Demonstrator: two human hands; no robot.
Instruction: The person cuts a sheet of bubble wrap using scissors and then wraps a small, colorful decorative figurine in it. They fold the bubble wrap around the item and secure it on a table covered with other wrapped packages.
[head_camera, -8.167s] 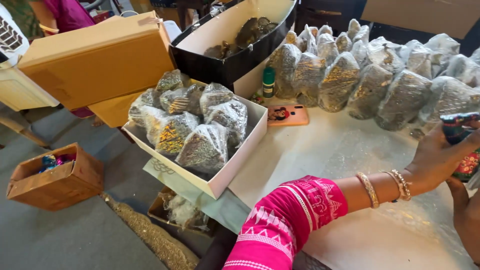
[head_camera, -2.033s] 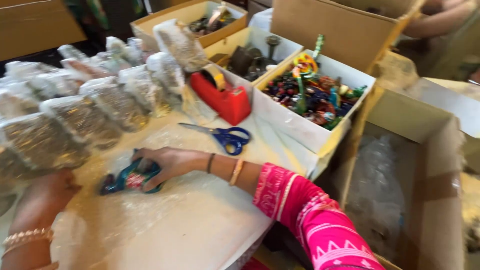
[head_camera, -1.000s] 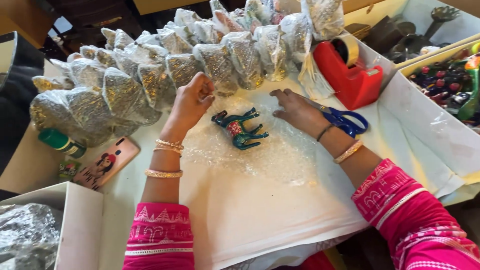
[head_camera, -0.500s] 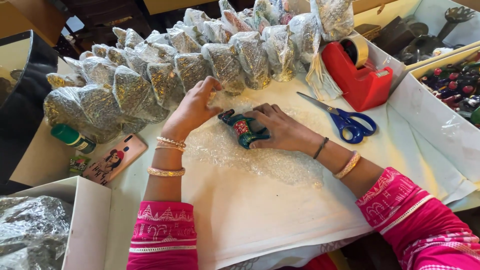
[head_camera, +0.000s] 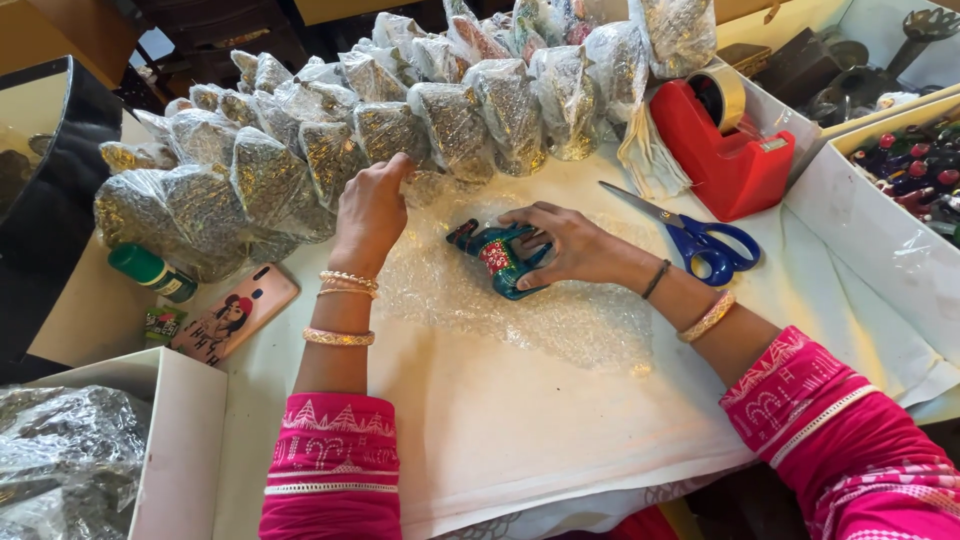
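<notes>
The small teal painted figurine lies on its side on a sheet of bubble wrap, near the middle of the white-covered tabletop. The right hand rests over it with fingers curled loosely around its body, pinning it to the sheet. The left hand is to the left of the figurine, fingers bent and pinching the far left edge of the wrap, right beside the row of already wrapped bundles.

To wrap it well, I judge the figurine should stay pressed flat while the free edge is drawn over it snugly — slack wrap would leave the thin legs and head exposed. Keeping the lifted edge clear of the bundles behind would stop them toppling. Blue-handled scissors and a red tape dispenser lie to the right, within reach of the right hand — handy for sealing without letting go of the roll.
</notes>
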